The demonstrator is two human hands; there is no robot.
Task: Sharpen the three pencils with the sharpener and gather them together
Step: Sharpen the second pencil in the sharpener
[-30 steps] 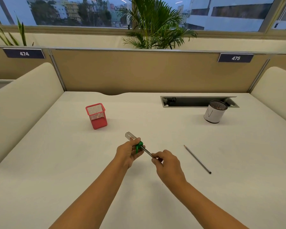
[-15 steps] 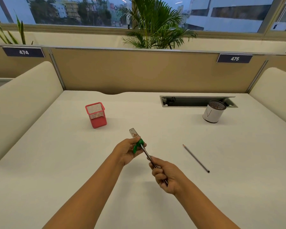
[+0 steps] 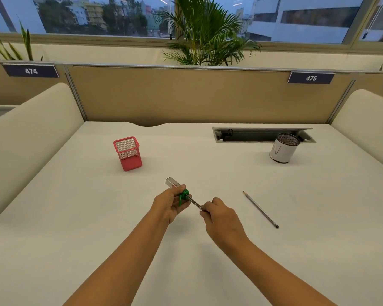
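My left hand (image 3: 169,205) grips a sharpener (image 3: 179,191) with a green body and a clear shavings tube that sticks out up and to the left. A grey pencil (image 3: 194,202) has its tip inside the green end. My right hand (image 3: 221,217) pinches that pencil's shaft a little way from the sharpener, with the rest of the pencil hidden under the hand. Both hands hover just above the white desk (image 3: 97,217). A second grey pencil (image 3: 261,209) lies loose on the desk to the right, point facing away from me. I see no third pencil.
A red mesh pen holder (image 3: 127,153) stands at the back left. A white cylindrical holder (image 3: 283,151) stands at the back right beside an open cable slot (image 3: 261,135). Beige partitions enclose the desk at the back and on both sides.
My right hand had slid back down the pencil and turned; now it is again close to the sharpener with the knuckles up. The left hand tilted the sharpener slightly and returned.
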